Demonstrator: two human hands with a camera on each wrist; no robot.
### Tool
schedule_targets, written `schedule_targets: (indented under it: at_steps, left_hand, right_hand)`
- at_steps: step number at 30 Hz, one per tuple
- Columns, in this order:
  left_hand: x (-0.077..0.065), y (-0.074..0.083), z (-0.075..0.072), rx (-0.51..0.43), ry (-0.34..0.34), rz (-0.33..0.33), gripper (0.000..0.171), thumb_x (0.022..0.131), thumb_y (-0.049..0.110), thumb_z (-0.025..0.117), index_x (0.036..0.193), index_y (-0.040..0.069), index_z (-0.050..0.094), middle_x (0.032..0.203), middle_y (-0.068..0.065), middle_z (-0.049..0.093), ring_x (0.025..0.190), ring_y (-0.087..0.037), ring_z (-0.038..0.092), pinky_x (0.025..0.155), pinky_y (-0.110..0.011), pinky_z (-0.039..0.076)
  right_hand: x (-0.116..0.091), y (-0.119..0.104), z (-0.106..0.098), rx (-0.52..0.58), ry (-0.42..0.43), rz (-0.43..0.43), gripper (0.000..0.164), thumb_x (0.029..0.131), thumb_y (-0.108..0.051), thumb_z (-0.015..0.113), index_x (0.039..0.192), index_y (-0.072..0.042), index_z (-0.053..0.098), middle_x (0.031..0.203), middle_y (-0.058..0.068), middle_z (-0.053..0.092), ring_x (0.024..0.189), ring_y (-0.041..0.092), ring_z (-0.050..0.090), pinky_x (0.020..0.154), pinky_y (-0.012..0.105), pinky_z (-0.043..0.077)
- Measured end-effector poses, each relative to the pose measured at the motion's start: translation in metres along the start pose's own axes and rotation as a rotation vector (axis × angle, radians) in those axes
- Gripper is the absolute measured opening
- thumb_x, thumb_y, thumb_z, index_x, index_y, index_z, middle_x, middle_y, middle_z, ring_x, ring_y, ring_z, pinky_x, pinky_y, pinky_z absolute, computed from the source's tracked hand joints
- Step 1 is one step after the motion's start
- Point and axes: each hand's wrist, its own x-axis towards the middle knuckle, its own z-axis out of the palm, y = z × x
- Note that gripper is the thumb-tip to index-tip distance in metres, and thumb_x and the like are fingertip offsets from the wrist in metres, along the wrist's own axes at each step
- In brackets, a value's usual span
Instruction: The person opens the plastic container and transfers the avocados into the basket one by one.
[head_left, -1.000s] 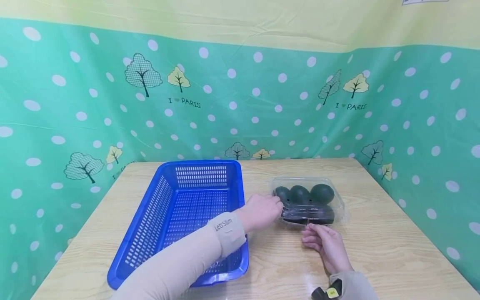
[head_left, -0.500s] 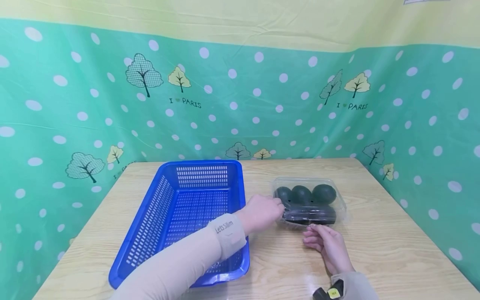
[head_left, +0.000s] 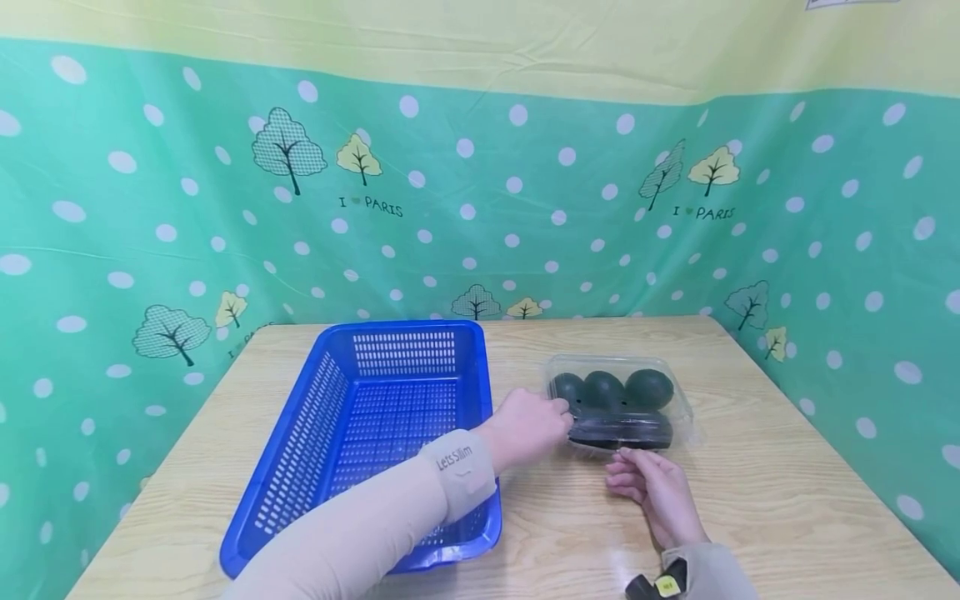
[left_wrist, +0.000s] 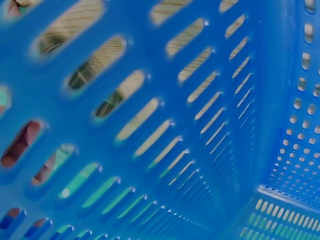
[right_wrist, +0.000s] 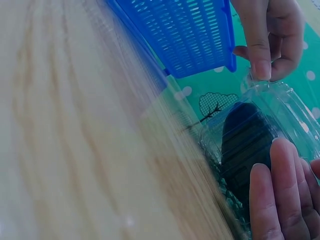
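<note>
A clear plastic clamshell box (head_left: 681,408) lies on the right half of the table. Through it show three dark green rounded fruits (head_left: 603,389) at the back and a long dark shape (head_left: 630,429) in front. My left hand (head_left: 527,427) pinches the box's left front corner, its fingers bent down. At the front edge, my right hand (head_left: 660,492) pinches the rim between thumb and forefinger. The right wrist view shows the left fingertips on the clear plastic and a dark green fruit (right_wrist: 245,145) inside. The left wrist view sees only the basket wall.
A blue slotted plastic basket (head_left: 486,350) stands left of the box, with my left forearm reaching across it. The wooden table (head_left: 780,467) backs onto a green spotted curtain (head_left: 525,208). A black strap device (head_left: 660,585) sits at my right wrist.
My left hand has shifted slightly right along the box's corner. The right hand keeps its place at the front edge. The box and basket stay nearly where they were.
</note>
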Motion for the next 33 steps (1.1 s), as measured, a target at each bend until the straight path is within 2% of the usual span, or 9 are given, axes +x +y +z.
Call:
schedule_targets:
  at_steps: [6,10,15,19,21,24,28,31,33]
  left_hand:
    - [-0.001,0.0,0.002,0.055,0.025,0.01,0.015,0.095,0.023,0.063,0.107,0.03,0.07,0.095,0.012,0.066,0.066,-0.005,0.056,0.052,-0.019,0.047]
    - [-0.003,-0.002,0.003,0.057,0.057,0.016,0.015,0.095,0.023,0.062,0.108,0.027,0.069,0.098,0.01,0.067,0.068,-0.004,0.058,0.052,-0.018,0.048]
    - [-0.006,-0.011,-0.002,-0.022,0.161,-0.057,0.014,0.097,0.03,0.062,0.106,0.022,0.068,0.098,0.008,0.067,0.073,-0.005,0.063,0.053,-0.021,0.052]
    - [-0.007,-0.016,-0.002,-0.055,0.24,-0.097,0.02,0.101,0.038,0.054,0.101,0.022,0.066,0.092,0.009,0.066,0.068,-0.005,0.061,0.048,-0.021,0.048]
    - [-0.008,-0.017,-0.001,-0.06,0.264,-0.107,0.02,0.102,0.037,0.053,0.099,0.022,0.066,0.09,0.009,0.065,0.064,-0.005,0.058,0.045,-0.021,0.045]
    - [-0.008,-0.018,-0.003,-0.091,0.276,-0.135,0.021,0.102,0.037,0.052,0.098,0.022,0.065,0.093,0.009,0.064,0.064,-0.005,0.057,0.044,-0.021,0.043]
    - [-0.008,-0.023,-0.01,-0.171,0.246,-0.187,0.023,0.103,0.038,0.05,0.102,0.021,0.065,0.098,0.006,0.063,0.069,-0.008,0.061,0.045,-0.022,0.045]
    - [-0.009,-0.028,-0.015,-0.22,0.241,-0.22,0.023,0.103,0.038,0.05,0.105,0.021,0.065,0.096,0.006,0.062,0.068,-0.01,0.06,0.045,-0.023,0.043]
    - [-0.009,-0.031,-0.016,-0.241,0.263,-0.24,0.021,0.103,0.037,0.051,0.103,0.021,0.065,0.091,0.006,0.061,0.064,-0.01,0.057,0.043,-0.022,0.039]
  right_hand:
    - [0.0,0.0,0.002,-0.002,-0.002,0.0,0.022,0.099,-0.012,0.051,0.087,-0.006,0.069,0.071,-0.001,0.073,0.065,0.011,0.069,0.067,0.029,0.06]
    - [-0.001,0.0,0.004,-0.005,-0.005,-0.01,0.023,0.099,-0.011,0.051,0.085,-0.008,0.069,0.071,-0.001,0.072,0.064,0.011,0.069,0.066,0.028,0.06]
    - [-0.001,0.0,0.003,0.004,-0.011,-0.029,0.025,0.099,-0.011,0.051,0.083,-0.009,0.07,0.07,-0.001,0.072,0.062,0.011,0.068,0.066,0.029,0.059]
    - [0.0,0.0,0.001,0.004,-0.013,-0.03,0.025,0.099,-0.01,0.05,0.083,-0.009,0.07,0.07,-0.001,0.072,0.062,0.011,0.068,0.066,0.029,0.06]
    - [0.0,0.0,0.001,0.003,-0.009,-0.025,0.025,0.099,-0.01,0.05,0.083,-0.009,0.07,0.071,-0.001,0.072,0.062,0.011,0.069,0.066,0.029,0.06]
    - [-0.001,0.0,0.0,-0.004,-0.006,-0.015,0.025,0.099,-0.01,0.05,0.084,-0.008,0.07,0.07,-0.001,0.072,0.063,0.011,0.069,0.067,0.028,0.059]
    - [-0.002,0.002,-0.001,-0.011,-0.006,-0.013,0.026,0.099,-0.01,0.05,0.084,-0.008,0.069,0.07,-0.001,0.072,0.064,0.012,0.069,0.067,0.028,0.059]
    - [-0.003,0.002,-0.001,-0.012,-0.008,-0.019,0.025,0.099,-0.009,0.05,0.083,-0.007,0.069,0.07,0.0,0.071,0.063,0.012,0.069,0.067,0.029,0.06]
    - [-0.004,0.002,-0.001,-0.015,-0.007,-0.024,0.025,0.099,-0.009,0.05,0.083,-0.006,0.069,0.07,0.0,0.071,0.063,0.012,0.068,0.067,0.028,0.06]
